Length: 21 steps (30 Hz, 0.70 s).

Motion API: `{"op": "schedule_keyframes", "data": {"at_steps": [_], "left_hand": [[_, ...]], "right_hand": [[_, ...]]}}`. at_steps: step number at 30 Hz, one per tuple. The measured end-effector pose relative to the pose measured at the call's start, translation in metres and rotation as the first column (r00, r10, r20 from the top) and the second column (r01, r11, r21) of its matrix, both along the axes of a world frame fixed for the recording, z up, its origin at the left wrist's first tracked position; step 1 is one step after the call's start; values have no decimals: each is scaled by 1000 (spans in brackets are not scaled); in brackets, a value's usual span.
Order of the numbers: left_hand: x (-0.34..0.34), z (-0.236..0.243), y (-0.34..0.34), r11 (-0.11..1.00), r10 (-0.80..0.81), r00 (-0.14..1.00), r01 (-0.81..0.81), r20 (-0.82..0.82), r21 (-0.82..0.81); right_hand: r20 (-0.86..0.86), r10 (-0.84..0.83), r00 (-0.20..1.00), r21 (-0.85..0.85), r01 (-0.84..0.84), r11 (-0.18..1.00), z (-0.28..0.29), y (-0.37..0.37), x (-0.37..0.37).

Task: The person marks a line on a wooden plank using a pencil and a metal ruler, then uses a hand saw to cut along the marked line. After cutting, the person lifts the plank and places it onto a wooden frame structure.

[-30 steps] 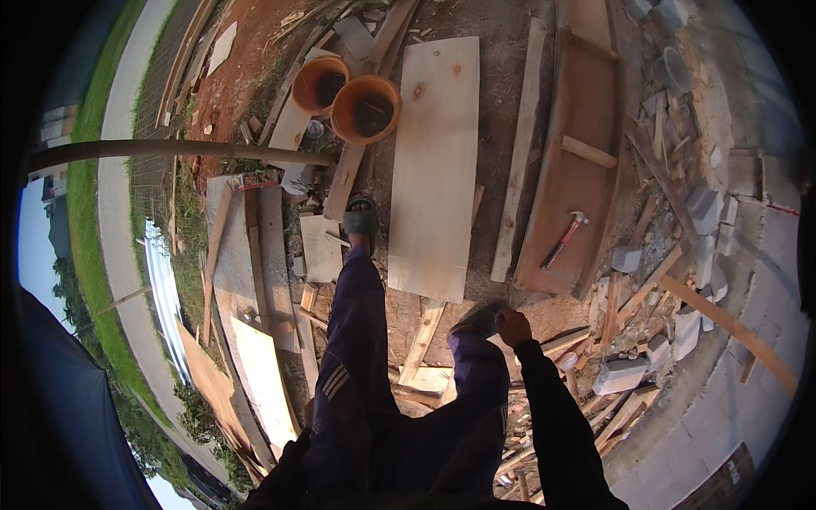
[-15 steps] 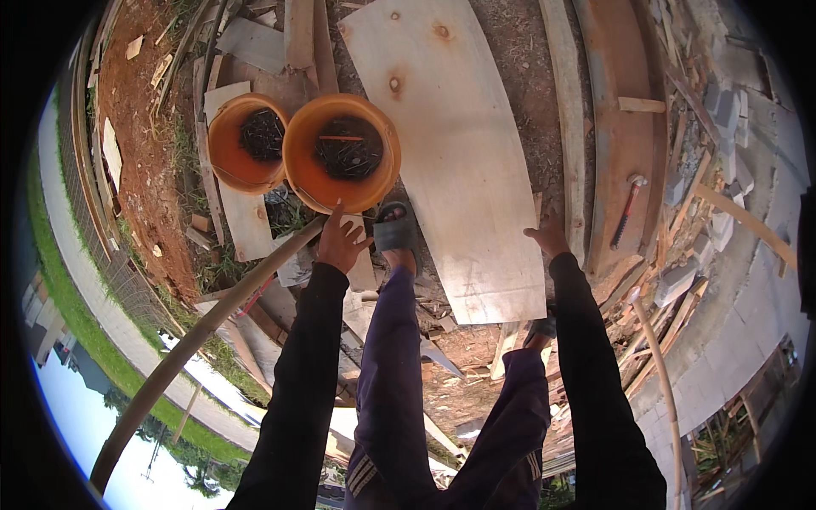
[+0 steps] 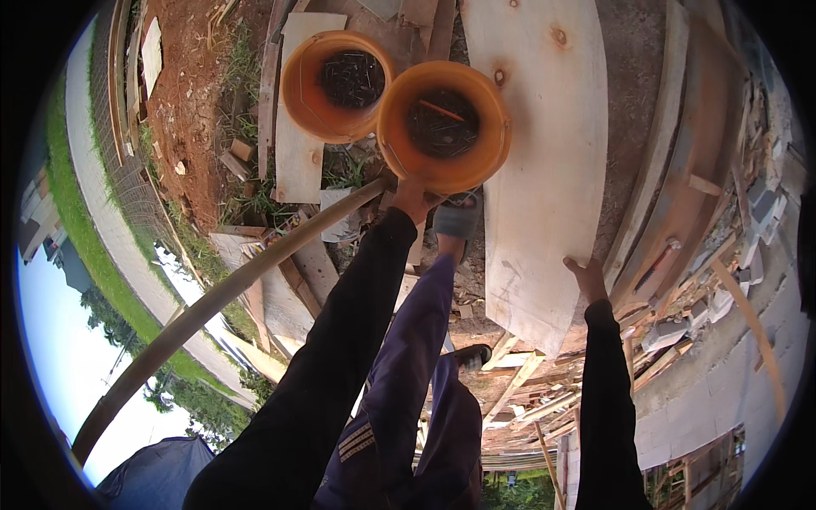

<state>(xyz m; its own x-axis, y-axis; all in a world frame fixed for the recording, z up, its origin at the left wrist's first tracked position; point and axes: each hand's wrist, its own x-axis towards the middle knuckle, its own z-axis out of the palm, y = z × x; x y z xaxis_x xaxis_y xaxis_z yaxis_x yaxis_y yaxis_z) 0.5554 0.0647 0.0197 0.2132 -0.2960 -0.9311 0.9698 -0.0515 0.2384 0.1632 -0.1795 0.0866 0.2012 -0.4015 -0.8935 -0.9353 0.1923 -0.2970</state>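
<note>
Two orange buckets stand side by side ahead of me. The right bucket [image 3: 395, 93] holds dark nails and a thin orange stick; the left bucket [image 3: 293, 93] also has dark nails in its bottom. My left hand [image 3: 412, 200] is closed at the near rim of the right bucket, its fingertips partly lost against the orange. Over the right edge of a long plywood sheet [image 3: 544, 187] is my right hand [image 3: 588, 276], empty, with thumb and fingers apart. A sandalled foot [image 3: 457, 221] stands just below the right bucket.
A long wooden pole [image 3: 221, 297] slants from the lower left up beside my left hand. Boards [image 3: 654, 170] lie right of the plywood, with a red-handled hammer [image 3: 659, 263] on one. Scrap wood [image 3: 535, 399] litters the ground near my feet. Grey blocks [image 3: 667, 334] lie far right.
The view has shifted, so the buckets appear larger and farther right. My left hand, spread before, has closed at the bucket's rim. My other foot has shifted toward the left.
</note>
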Motion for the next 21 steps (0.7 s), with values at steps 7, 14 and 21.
{"op": "schedule_keyframes", "data": {"at_steps": [7,14,21], "left_hand": [[13,-40,78,811,-584,667,463,462,358],[51,49,102,112,-873,-262,713,411,693],[33,1,212,858,-491,811,386,318,341]], "right_hand": [[97,-95,991,-257,117,959,67,40,29],[-39,-221,975,-503,172,847,160,60,-12],[-13,-217,976,-556,173,813,152,23,-11]]}}
